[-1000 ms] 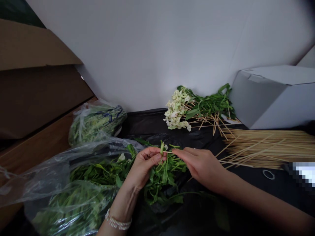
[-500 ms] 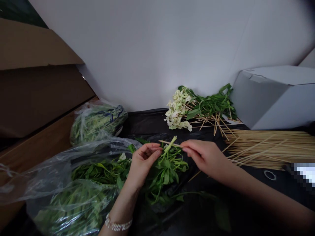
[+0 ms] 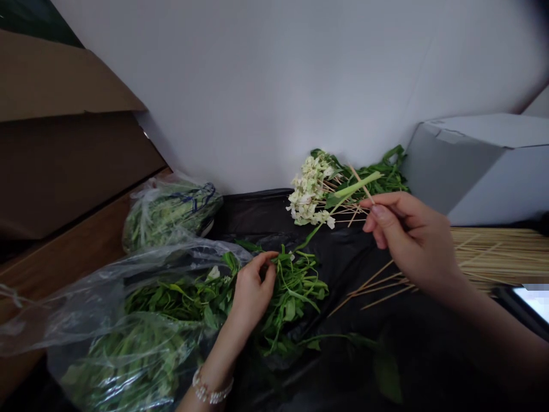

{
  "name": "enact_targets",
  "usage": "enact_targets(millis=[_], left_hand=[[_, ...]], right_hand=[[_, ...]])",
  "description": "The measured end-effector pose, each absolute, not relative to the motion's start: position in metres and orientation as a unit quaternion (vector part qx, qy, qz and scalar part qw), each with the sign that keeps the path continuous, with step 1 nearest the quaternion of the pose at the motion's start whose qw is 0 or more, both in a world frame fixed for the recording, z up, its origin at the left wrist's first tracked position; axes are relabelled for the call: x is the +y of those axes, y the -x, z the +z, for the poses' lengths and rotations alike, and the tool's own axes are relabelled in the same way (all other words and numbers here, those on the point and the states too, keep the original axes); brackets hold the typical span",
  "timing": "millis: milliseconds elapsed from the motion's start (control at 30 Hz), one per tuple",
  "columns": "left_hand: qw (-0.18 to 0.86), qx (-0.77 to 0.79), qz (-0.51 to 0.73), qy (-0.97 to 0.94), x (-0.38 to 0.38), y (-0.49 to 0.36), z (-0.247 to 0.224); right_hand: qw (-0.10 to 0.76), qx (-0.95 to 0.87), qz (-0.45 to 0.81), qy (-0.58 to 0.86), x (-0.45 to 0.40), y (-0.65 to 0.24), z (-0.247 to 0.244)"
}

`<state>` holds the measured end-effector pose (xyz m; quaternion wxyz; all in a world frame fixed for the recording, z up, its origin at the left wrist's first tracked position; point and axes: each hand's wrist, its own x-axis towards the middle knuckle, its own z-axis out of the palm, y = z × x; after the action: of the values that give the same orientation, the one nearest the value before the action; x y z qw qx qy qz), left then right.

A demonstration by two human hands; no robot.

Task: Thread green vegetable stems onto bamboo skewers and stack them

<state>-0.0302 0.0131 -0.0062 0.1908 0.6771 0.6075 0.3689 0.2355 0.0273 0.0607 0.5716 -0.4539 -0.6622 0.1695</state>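
Leafy greens in clear plastic bags (image 3: 171, 214) at nine and eight o'clock, bamboo skewers (image 3: 506, 252) at three and black plastic sheeting (image 3: 257, 220) mark a makeshift food-preparation corner, set indoors against a pale wall (image 3: 257, 86) at twelve, with a cardboard box (image 3: 64, 77) at ten; whether it belongs to a home or a business cannot be told

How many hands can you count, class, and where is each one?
2: the left hand at the loose greens, and the right hand holding a stick with a stem across it.
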Motion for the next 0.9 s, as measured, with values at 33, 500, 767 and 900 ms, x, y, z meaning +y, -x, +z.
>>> enact_targets(millis=[33,500,767,900], left_hand=[[0.197,0.608,0.371,-0.673,0.012,0.029,-0.005],[0.159,0.58,0.415,-0.683,0.016,0.033,-0.01],[0.336,0.525,0.581,-0.523,0.009,0.027,0.004],[0.519,0.458,0.594,-0.409,0.012,0.027,0.003]], right_hand=[[0.572,-0.662,0.166,0.455,0.027,-0.235,0.06],[0.607,-0.641,0.108,0.456,0.025,-0.244,0.07],[0.422,-0.808,0.111,0.396,0.019,-0.232,0.063],[0.312,-0.88,0.12,0.338,0.014,-0.221,0.053]])
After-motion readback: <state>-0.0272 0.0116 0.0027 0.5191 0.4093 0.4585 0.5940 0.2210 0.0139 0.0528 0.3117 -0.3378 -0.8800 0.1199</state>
